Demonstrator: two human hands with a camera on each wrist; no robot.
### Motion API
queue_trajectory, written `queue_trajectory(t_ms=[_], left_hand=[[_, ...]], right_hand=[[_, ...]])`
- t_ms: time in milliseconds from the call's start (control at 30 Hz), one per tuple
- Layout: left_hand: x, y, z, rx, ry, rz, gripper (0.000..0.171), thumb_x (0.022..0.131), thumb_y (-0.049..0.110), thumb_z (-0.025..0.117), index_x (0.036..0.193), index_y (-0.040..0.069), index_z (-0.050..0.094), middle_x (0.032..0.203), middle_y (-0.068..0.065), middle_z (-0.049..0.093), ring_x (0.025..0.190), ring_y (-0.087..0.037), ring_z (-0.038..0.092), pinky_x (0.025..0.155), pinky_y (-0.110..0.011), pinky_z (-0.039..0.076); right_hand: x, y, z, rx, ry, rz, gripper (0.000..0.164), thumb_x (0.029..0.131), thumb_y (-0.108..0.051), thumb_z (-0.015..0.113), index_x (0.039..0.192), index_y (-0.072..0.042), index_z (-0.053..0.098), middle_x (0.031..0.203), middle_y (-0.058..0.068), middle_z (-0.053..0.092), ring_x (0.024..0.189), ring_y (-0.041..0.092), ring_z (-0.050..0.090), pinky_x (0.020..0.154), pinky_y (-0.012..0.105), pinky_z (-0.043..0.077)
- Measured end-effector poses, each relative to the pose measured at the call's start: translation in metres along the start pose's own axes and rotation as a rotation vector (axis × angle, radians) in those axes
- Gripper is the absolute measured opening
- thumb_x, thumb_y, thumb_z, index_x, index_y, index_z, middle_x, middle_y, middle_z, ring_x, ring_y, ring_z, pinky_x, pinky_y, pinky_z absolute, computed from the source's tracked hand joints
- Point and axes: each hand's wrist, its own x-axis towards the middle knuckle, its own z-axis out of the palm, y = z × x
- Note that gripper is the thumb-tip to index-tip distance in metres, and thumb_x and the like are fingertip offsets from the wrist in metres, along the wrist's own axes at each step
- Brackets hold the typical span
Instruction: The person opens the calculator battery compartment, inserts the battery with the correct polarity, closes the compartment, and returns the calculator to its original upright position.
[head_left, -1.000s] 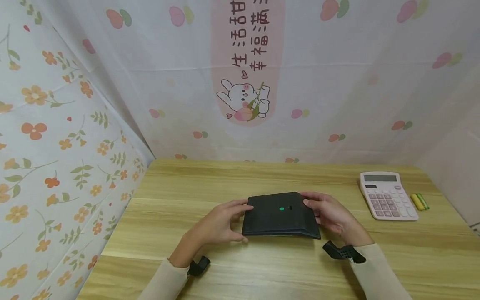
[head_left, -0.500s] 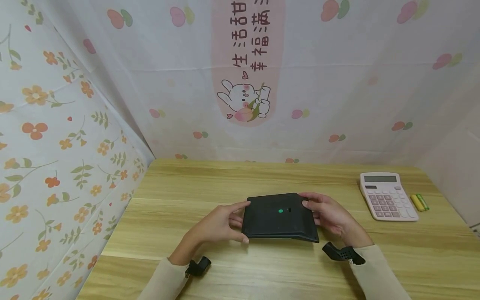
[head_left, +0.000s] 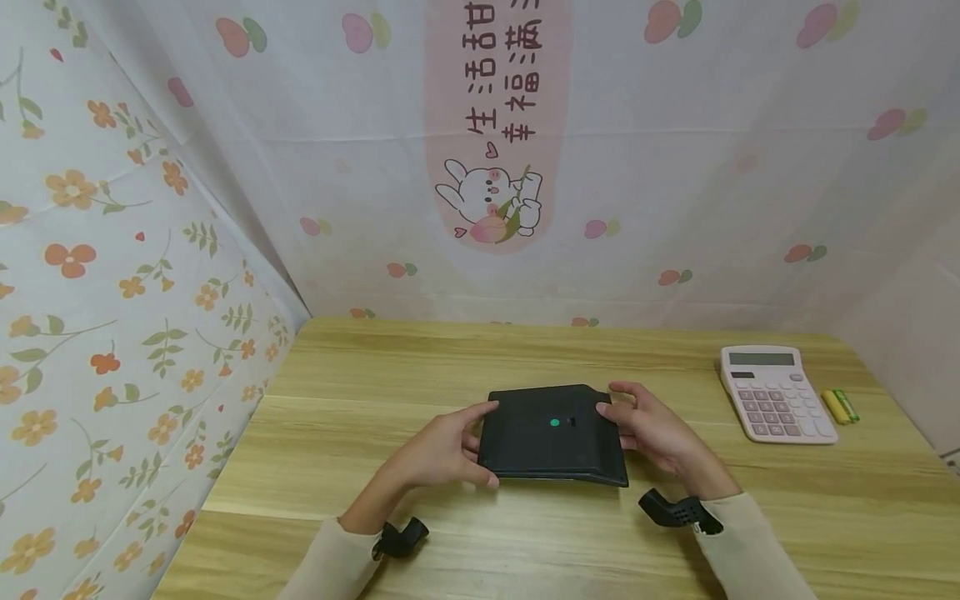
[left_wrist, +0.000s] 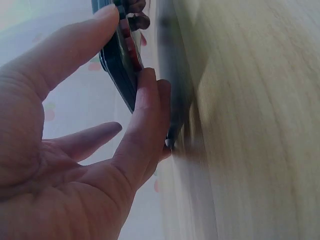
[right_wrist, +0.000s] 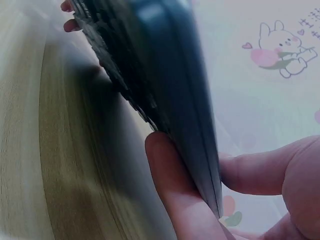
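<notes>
A black calculator [head_left: 542,442] is held back side up over the table, with a green dot and a small slot on its back. Keys show on its underside [right_wrist: 112,55] in the right wrist view. My left hand [head_left: 438,450] grips its left end, thumb at the near corner and fingers reaching beneath, as the left wrist view also shows. At the right end, my right hand [head_left: 660,429] pinches it with the thumb on the back and fingers underneath. The display and most of the keys are hidden from the head view.
A pink-and-white calculator [head_left: 776,393] lies face up at the right of the wooden table [head_left: 390,358]. Beside it are two yellow-green batteries [head_left: 841,406]. Patterned cloth [head_left: 360,167] hangs behind and to the left of the table. A black strap [head_left: 681,510] sits at each wrist.
The black calculator has shifted a little left and toward me, its near edge dipping slightly. My right hand has moved left with it, while my left hand has barely moved.
</notes>
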Motion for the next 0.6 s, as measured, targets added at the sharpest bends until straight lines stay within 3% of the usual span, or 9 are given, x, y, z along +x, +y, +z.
queue_trajectory(t_ms=[100,300,600], left_hand=[[0.0003,0.0019,0.0018,0.056,0.030,-0.001,0.108,0.084,0.007,0.097,0.172,0.007,0.035,0.104,-0.006,0.079,0.090,-0.017,0.077,0.076,-0.031,0.061],[0.0000,0.0031,0.0029,0.048,0.040,-0.001,0.107,0.084,0.004,0.096,0.172,0.005,0.034,0.101,-0.005,0.079,0.088,-0.019,0.079,0.075,-0.031,0.061],[0.0014,0.0007,0.0030,0.087,0.058,0.029,0.107,0.083,0.000,0.095,0.171,0.003,0.035,0.103,-0.008,0.078,0.088,-0.018,0.078,0.077,-0.032,0.062]], right_hand=[[-0.0006,-0.0010,0.0011,-0.026,0.032,0.015,0.080,0.115,-0.017,0.058,0.164,0.018,0.007,0.136,0.031,0.064,0.097,0.019,0.077,0.080,0.033,0.064],[-0.0017,-0.0047,0.0008,-0.105,0.043,0.041,0.072,0.114,-0.018,0.059,0.157,0.025,0.019,0.133,0.032,0.061,0.094,0.020,0.074,0.078,0.033,0.064],[-0.0045,-0.0067,-0.0004,-0.178,-0.013,0.052,0.075,0.111,-0.017,0.064,0.158,0.023,0.021,0.137,0.035,0.056,0.103,0.028,0.072,0.086,0.040,0.064]])
